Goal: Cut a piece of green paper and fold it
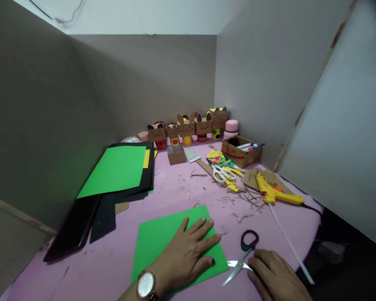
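Note:
My left hand (188, 253), with a watch on its wrist, lies flat and spread on a green paper sheet (158, 240) at the near edge of the pink table (175, 192). My right hand (274, 276) rests on the table beside the sheet, its fingertips touching black-handled scissors (244, 255) that lie open on the table. The scissors' blades point toward the sheet's right edge. Neither hand grips anything.
A stack of black and green sheets (119, 171) lies at the left. At the back stand cardboard box figures (188, 127), a small box (176, 154) and a box of markers (241, 151). White scissors (222, 173), a yellow glue gun (274, 191), a glue stick (290, 242) and scraps lie at right.

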Tool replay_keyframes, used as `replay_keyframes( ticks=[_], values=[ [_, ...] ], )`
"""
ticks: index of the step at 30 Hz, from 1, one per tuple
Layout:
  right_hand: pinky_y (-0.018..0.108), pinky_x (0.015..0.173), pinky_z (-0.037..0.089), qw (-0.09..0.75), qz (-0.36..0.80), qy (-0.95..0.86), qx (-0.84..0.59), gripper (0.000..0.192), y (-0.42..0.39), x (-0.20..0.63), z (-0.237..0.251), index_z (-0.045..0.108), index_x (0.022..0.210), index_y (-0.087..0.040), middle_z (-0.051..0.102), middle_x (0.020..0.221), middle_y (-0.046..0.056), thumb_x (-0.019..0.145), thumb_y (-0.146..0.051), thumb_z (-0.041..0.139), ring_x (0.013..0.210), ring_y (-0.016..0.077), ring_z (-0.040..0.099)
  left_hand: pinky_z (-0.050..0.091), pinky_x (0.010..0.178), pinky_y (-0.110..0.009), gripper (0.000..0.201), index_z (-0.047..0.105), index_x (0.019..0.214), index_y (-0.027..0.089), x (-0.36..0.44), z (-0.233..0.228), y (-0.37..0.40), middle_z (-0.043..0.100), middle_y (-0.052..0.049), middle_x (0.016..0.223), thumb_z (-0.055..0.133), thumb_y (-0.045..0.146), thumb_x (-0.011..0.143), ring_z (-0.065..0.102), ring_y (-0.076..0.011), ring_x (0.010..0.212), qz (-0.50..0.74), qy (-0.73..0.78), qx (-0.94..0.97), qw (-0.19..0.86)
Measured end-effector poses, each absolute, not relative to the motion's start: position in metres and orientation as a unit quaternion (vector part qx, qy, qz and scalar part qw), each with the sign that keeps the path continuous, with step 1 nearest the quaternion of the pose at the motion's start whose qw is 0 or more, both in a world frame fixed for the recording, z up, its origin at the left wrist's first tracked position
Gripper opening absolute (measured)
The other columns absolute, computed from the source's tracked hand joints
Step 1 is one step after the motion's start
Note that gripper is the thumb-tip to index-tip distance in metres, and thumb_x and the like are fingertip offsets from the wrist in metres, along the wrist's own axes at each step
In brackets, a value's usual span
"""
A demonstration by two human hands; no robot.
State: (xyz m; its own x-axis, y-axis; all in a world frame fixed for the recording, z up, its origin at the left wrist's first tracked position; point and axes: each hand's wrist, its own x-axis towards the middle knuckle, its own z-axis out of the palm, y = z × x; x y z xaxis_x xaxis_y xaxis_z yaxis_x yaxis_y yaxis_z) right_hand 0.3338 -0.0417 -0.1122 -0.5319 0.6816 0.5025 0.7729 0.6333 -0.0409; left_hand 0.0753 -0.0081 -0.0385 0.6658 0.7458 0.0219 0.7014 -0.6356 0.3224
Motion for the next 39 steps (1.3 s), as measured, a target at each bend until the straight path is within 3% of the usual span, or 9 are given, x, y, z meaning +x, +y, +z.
replay_keyframes(
  ticks=[4, 11, 18, 29, 39],
  values=[
    [0.030, 0.061, 0.052, 0.236, -0.085, -0.891, -0.378, 0.021, -0.033, 0.332, -0.115, 0.057, 0.095, -0.019, 0.065, 0.081, 0.007, 0.091, -0.015, 0.037, 0.069, 0.0197, 0.062, 0.023, 0.102, -0.065, 0.046, 0.032, 0.135, 0.039, 0.076, -0.042, -0.009, 0.031, -0.003, 0.148, 0.037, 0.047, 0.090, 0.026, -0.0281, 0.135, 0.060, 0.417, 0.896, 0.139],
    [0.031, 0.066, 0.052, 0.173, -0.030, -0.921, -0.347, 0.025, -0.029, 0.341, -0.109, 0.054, 0.105, -0.018, 0.064, 0.090, 0.009, 0.085, -0.012, 0.040, 0.076, 0.0213, 0.060, 0.022, 0.104, -0.063, 0.047, 0.027, 0.137, 0.039, 0.086, -0.046, -0.015, 0.028, -0.003, 0.149, 0.034, 0.045, 0.091, 0.021, -0.0247, 0.137, 0.059, 0.460, 0.877, 0.125],
    [0.029, 0.059, 0.050, 0.219, -0.106, -0.917, -0.316, 0.035, -0.032, 0.325, -0.113, 0.053, 0.114, -0.016, 0.065, 0.083, 0.009, 0.084, -0.009, 0.035, 0.068, 0.0205, 0.060, 0.022, 0.104, -0.063, 0.045, 0.029, 0.137, 0.038, 0.087, -0.047, -0.014, 0.029, -0.003, 0.149, 0.032, 0.045, 0.092, 0.022, -0.0248, 0.137, 0.058, 0.467, 0.873, 0.128],
    [0.029, 0.063, 0.049, 0.269, -0.061, -0.908, -0.316, 0.036, -0.030, 0.325, -0.112, 0.057, 0.113, -0.018, 0.063, 0.083, 0.009, 0.083, -0.006, 0.042, 0.074, 0.0199, 0.059, 0.018, 0.103, -0.066, 0.049, 0.028, 0.137, 0.041, 0.085, -0.045, -0.010, 0.024, -0.004, 0.151, 0.023, 0.055, 0.090, 0.018, -0.0272, 0.138, 0.023, 0.457, 0.878, 0.142],
    [0.026, 0.055, 0.045, 0.295, -0.078, -0.904, -0.300, 0.033, -0.029, 0.323, -0.111, 0.062, 0.109, -0.018, 0.062, 0.073, 0.007, 0.088, -0.010, 0.037, 0.065, 0.0170, 0.057, 0.018, 0.103, -0.065, 0.049, 0.028, 0.137, 0.040, 0.085, -0.045, -0.011, 0.024, -0.004, 0.151, 0.022, 0.054, 0.091, 0.019, -0.0279, 0.138, 0.025, 0.455, 0.880, 0.137]
  ],
)
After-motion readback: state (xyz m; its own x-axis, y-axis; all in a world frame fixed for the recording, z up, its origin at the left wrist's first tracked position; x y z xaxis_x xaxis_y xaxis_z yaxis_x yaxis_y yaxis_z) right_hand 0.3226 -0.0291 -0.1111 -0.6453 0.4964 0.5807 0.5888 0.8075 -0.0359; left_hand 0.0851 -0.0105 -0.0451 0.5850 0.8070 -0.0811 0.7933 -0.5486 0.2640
